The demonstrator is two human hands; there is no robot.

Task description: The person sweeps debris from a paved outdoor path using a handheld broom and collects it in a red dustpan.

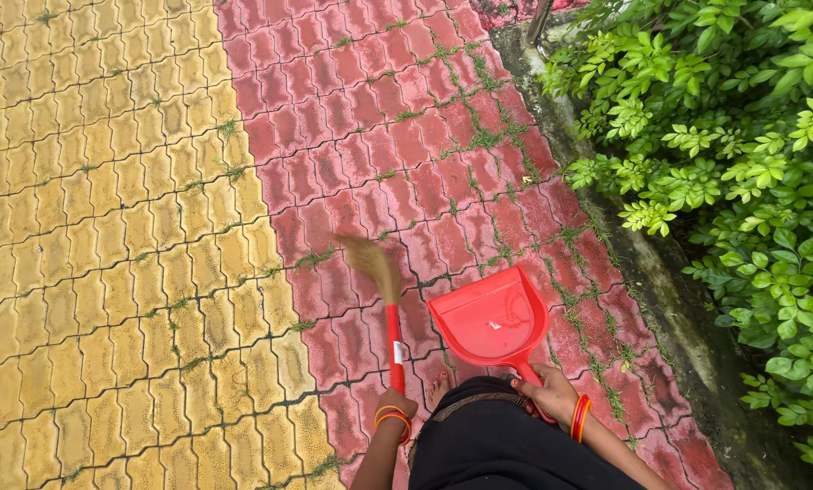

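My left grip [394,402] is wrapped shut around the red handle of a broom [390,318], low on the shaft, with orange bangles at that wrist. From my fist the handle runs almost straight up the picture, away from me, and ends in a tan bristle head that is blurred over the red paving [361,136]; I cannot tell whether the bristles touch the ground.

My right grip [551,392] is clamped on the short handle of a red dustpan [492,318], with red and orange bangles at that wrist too. The pan lies just ahead of this fist, its open mouth pointing up and to the right, away from me, and its tray looks to sit low over the red blocks. The dustpan is just beside the broom shaft, to its right, with a narrow strip of paving between them.

One bare foot [438,388] shows between my two fists, at the edge of my black garment [497,445]. To the left the blocks turn to yellow paving [88,227]. Thin grass grows in the joints, and a green shrub [742,181] stands beyond a grey kerb [642,263] on the right.
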